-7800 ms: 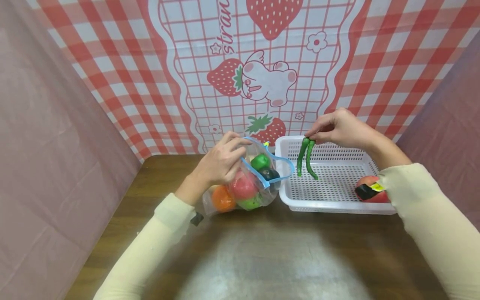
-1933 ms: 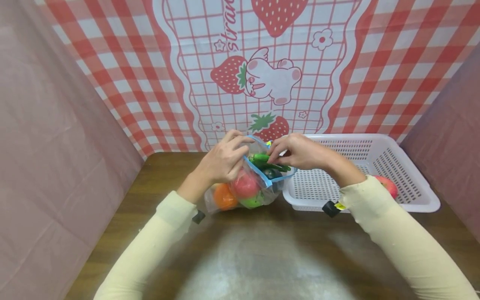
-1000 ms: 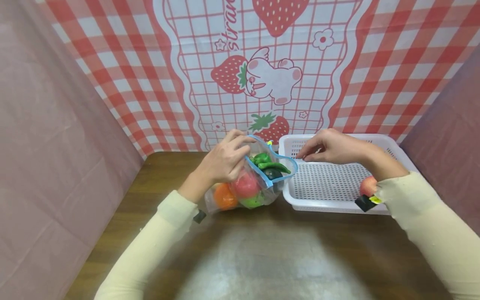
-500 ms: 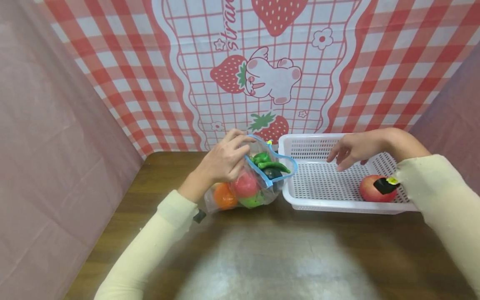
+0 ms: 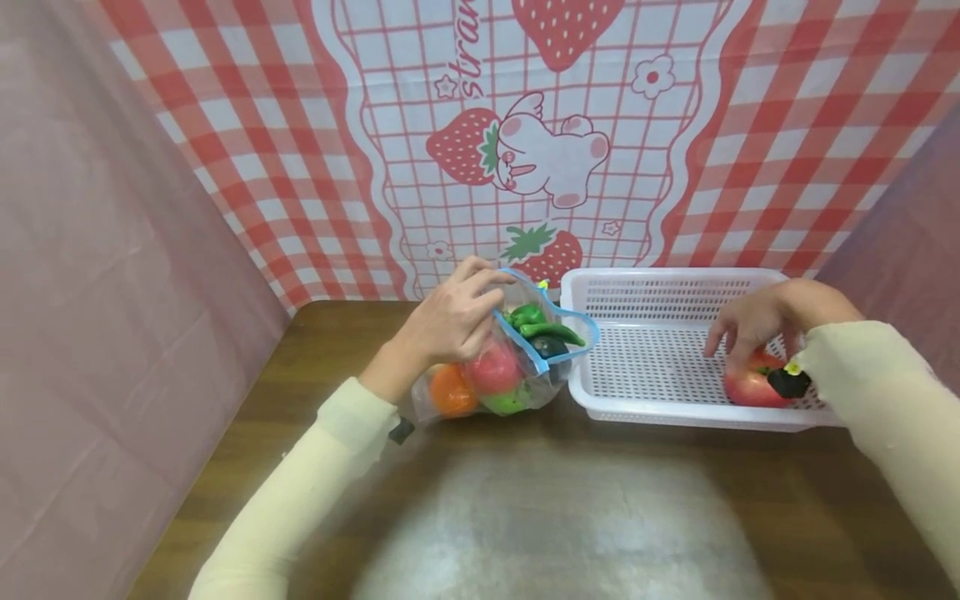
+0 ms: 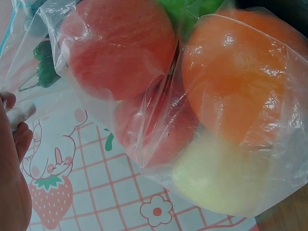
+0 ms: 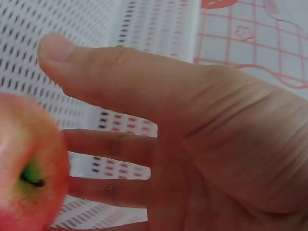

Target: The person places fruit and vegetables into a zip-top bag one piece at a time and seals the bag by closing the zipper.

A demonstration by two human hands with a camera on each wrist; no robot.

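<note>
With its fingertips my left hand (image 5: 453,317) pinches the rim of a clear zip bag (image 5: 542,365) edged in blue, its mouth spread. Inside are an orange (image 5: 452,392), red fruit (image 5: 491,371), a green bell pepper (image 5: 527,314), a long green chili pepper (image 5: 553,333) and a dark round piece (image 5: 550,347). A pale round piece (image 6: 219,175) shows through the plastic in the left wrist view. My right hand (image 5: 761,321) reaches down over a red apple (image 5: 750,388) in the white basket, thumb apart, fingers extended along its far side; whether they touch it is unclear.
The white perforated basket (image 5: 667,408) stands right of the bag on a brown wooden table (image 5: 570,508). A red-and-white strawberry-print cloth (image 5: 405,100) hangs behind, with pinkish curtains (image 5: 112,292) at both sides.
The green chili peppers went from the basket into the bag and were let go. My right hand then moved right and down to the apple. The left hand kept holding the bag.
</note>
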